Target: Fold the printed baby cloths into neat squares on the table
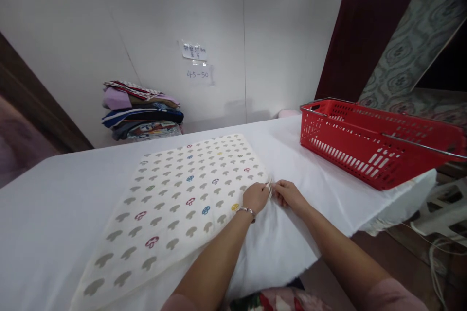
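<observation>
There are two hands, one printed cloth, one basket.

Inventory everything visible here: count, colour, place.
Cloth: one, cream with mushrooms, on table.
Table: one, white, centre.
Basket: one, red, table's right end.
Fabric stack: one, mixed colours, left.
Paper notes: two, white, on wall.
Wall: one, white, background.
Panel: one, dark red, upper right.
Floral wallpaper: one, greyish, far right.
Slatted piece: one, white, right.
Cable: count unclear, white, lower right.
Bracelet: one, silver, left wrist.
Sleeves: two, pink, bottom.
Left hand: one, bare, cloth's right corner.
Right hand: one, bare, same corner.
</observation>
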Action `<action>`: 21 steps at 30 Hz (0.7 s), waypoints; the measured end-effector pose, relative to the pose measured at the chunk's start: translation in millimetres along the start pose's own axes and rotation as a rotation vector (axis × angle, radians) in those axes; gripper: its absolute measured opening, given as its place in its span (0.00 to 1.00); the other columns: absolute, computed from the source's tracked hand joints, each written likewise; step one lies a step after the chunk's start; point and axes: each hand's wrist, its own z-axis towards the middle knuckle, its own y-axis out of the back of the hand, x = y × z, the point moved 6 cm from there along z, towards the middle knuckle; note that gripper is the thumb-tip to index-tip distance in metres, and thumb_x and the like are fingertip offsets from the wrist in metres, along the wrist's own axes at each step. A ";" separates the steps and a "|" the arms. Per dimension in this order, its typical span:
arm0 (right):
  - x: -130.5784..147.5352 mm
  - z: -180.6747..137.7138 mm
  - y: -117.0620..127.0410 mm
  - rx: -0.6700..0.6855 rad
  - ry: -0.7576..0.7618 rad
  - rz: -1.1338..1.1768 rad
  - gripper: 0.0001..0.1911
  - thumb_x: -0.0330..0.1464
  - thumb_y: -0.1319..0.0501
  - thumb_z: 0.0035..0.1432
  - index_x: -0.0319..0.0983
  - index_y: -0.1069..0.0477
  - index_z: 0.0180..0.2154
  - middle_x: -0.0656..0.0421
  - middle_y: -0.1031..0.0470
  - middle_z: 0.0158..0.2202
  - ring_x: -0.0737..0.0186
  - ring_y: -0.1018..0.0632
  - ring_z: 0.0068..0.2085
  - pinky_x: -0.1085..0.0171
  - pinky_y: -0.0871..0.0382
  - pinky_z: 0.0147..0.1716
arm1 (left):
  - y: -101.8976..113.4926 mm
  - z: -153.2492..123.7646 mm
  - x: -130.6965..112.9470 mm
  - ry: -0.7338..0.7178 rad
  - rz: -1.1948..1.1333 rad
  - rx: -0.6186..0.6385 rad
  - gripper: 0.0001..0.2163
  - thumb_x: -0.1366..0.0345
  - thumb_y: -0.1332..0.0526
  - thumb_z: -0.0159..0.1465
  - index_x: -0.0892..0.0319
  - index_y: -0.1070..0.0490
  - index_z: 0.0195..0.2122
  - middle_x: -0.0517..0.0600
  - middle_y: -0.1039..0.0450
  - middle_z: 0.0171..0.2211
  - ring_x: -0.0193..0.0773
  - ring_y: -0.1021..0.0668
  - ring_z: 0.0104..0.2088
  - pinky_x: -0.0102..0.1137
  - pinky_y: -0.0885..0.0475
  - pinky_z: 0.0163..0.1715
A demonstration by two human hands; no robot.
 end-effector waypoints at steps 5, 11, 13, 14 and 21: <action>0.9 1.9 -1.3 -0.009 -0.024 -0.020 0.14 0.41 0.43 0.51 0.39 0.40 0.22 0.67 0.37 0.13 0.74 0.39 0.11 0.73 0.51 0.09 | -0.6 -3.6 -3.3 -0.054 0.045 0.005 0.16 0.60 0.55 0.64 0.54 0.27 0.38 0.50 0.27 0.38 0.37 0.26 0.38 0.28 0.36 0.34; -1.8 3.0 -1.7 0.020 -0.003 -0.006 0.09 0.37 0.43 0.50 0.38 0.37 0.24 0.66 0.33 0.17 0.74 0.37 0.12 0.73 0.50 0.09 | -0.3 -4.9 -3.3 -0.047 0.026 0.011 0.15 0.60 0.53 0.63 0.53 0.27 0.38 0.49 0.27 0.38 0.37 0.27 0.38 0.28 0.36 0.35; -0.8 1.7 -1.9 0.043 0.022 0.012 0.09 0.38 0.42 0.49 0.38 0.36 0.26 0.65 0.32 0.18 0.74 0.36 0.13 0.73 0.49 0.09 | 0.7 -5.4 -3.1 -0.035 0.002 -0.009 0.15 0.61 0.53 0.63 0.53 0.27 0.38 0.48 0.26 0.37 0.36 0.26 0.37 0.27 0.37 0.34; -0.2 0.9 -2.1 0.054 0.032 0.018 0.09 0.38 0.42 0.49 0.38 0.36 0.27 0.65 0.31 0.19 0.75 0.36 0.13 0.73 0.49 0.10 | 1.3 -5.7 -3.3 -0.031 -0.012 -0.025 0.14 0.62 0.52 0.62 0.53 0.27 0.38 0.48 0.26 0.37 0.36 0.26 0.37 0.27 0.37 0.34; -0.7 1.7 -3.9 0.073 0.029 0.007 0.12 0.39 0.40 0.49 0.38 0.37 0.26 0.66 0.32 0.17 0.74 0.37 0.12 0.72 0.49 0.10 | 1.8 -7.8 -1.6 0.038 -0.047 -0.064 0.08 0.61 0.45 0.59 0.54 0.27 0.34 0.46 0.25 0.35 0.35 0.26 0.35 0.27 0.37 0.32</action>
